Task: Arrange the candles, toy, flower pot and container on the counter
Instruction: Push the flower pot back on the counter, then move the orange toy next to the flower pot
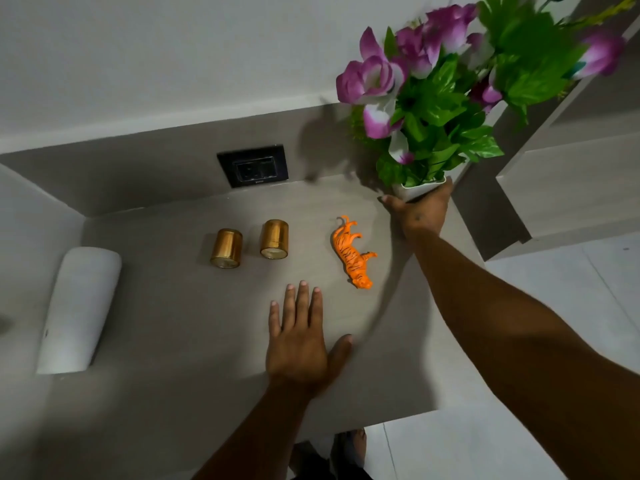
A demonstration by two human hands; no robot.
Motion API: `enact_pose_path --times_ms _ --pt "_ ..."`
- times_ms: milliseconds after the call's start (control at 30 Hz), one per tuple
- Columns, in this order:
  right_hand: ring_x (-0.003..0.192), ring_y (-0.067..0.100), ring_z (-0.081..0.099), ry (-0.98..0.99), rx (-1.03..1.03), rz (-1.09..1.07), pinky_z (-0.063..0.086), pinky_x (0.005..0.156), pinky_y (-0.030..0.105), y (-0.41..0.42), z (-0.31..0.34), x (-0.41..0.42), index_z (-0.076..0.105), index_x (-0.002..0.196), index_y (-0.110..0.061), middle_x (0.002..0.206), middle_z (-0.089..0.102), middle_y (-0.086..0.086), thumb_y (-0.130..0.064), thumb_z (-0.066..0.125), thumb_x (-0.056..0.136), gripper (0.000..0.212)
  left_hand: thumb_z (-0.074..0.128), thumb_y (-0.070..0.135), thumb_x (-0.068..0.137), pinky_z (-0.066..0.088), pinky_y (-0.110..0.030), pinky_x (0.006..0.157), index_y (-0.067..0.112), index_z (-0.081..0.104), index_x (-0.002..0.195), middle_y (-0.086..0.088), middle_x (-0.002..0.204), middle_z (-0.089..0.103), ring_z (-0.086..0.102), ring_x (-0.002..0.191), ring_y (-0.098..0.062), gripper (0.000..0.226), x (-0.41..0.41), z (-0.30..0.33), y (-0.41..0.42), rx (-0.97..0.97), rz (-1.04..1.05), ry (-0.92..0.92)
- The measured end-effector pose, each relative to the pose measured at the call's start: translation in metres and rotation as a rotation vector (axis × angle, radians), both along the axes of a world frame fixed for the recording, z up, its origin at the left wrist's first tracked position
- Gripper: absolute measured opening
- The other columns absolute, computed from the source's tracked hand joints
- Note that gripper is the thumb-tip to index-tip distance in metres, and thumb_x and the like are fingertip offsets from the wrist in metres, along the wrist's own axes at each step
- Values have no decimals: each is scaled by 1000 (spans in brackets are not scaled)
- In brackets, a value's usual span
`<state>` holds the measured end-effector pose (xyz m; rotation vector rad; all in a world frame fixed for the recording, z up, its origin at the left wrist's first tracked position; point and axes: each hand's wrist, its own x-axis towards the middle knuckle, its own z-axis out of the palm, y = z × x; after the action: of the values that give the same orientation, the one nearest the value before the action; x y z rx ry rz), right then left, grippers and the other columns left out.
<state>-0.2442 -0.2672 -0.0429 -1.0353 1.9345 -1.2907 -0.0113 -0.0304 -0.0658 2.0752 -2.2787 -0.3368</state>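
At counter's (207, 341) far right, right hand (420, 213) grips white flower pot (420, 188); left hand (298, 344) lies open, flat. Pot placement appears under way; next, lying gold candles (225, 248), tiger toy (353, 252), white container (79, 306) need righting.

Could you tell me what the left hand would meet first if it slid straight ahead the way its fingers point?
Probably nothing soon: the left hand points between the right candle and the toy tiger, toward the back wall.

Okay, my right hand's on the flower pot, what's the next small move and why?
Probably set the flower pot down upright at the counter's back right corner. The right hand grips its white base there, apart from the toy tiger and two gold candles; the left hand rests flat.
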Motion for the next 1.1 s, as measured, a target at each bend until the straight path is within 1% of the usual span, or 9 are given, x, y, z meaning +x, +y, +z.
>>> enact_pose_path --times_ms 100,200,267,400,567,667,800,933,1100 --pt "143 30 35 54 61 26 28 119 42 32 1 5 22 153 -11 154 37 14 -50 82 75 107 23 81 90 6 -58 124 17 8 160 -10 170 5 -6 156 -29 96 0 3 1 1 -1 1" --pt "150 34 18 470 -117 277 15 122 42 88 4 25 28 154 -7 162 22 22 -50 46 100 71 22 80 90 7 -59 124 17 8 160 -10 170 5 -6 156 -29 95 -1 3 1 6 7 -9" --pt "150 34 16 765 -241 544 13 121 45 116 3 42 33 153 -13 162 20 22 -47 39 103 61 19 82 90 6 -59 124 17 6 160 -10 170 3 -8 156 -30 96 -2 4 1 14 5 -22" --pt "152 33 8 951 -97 731 11 121 52 139 -4 67 25 156 -14 165 14 14 -54 36 103 68 12 84 89 2 -59 124 18 0 160 -9 169 -3 -13 155 -29 97 -2 5 2 31 0 -35" --pt "120 37 50 913 -80 671 41 98 47 134 -2 72 40 147 -11 133 57 17 -45 54 95 63 9 85 89 2 -59 124 19 -2 160 -9 169 -5 -14 155 -29 98 -1 4 1 43 1 -36" --pt "103 36 54 769 -92 623 46 86 44 125 2 73 45 141 -11 114 62 17 -35 60 90 58 9 85 88 0 -58 124 19 -3 160 -8 169 -7 -17 154 -29 98 -2 4 1 45 2 -45" --pt "102 25 60 321 -45 479 47 94 42 108 10 79 45 140 -21 112 67 2 -41 58 91 54 7 86 87 -2 -58 124 20 -5 160 -8 169 -10 -18 154 -29 98 -2 3 1 45 8 -46" --pt "105 31 59 317 -26 285 30 105 43 88 7 89 50 138 -19 105 68 7 -49 44 95 53 3 87 85 -4 -58 124 22 -9 159 -7 168 -14 -19 153 -30 99 -2 3 0 57 8 -47" --pt "107 37 57 282 14 209 39 102 50 67 9 87 52 138 -19 107 69 15 -52 34 100 54 5 87 85 -8 -56 123 23 -11 159 -7 168 -14 -20 153 -30 99 -2 1 -1 50 14 -35"
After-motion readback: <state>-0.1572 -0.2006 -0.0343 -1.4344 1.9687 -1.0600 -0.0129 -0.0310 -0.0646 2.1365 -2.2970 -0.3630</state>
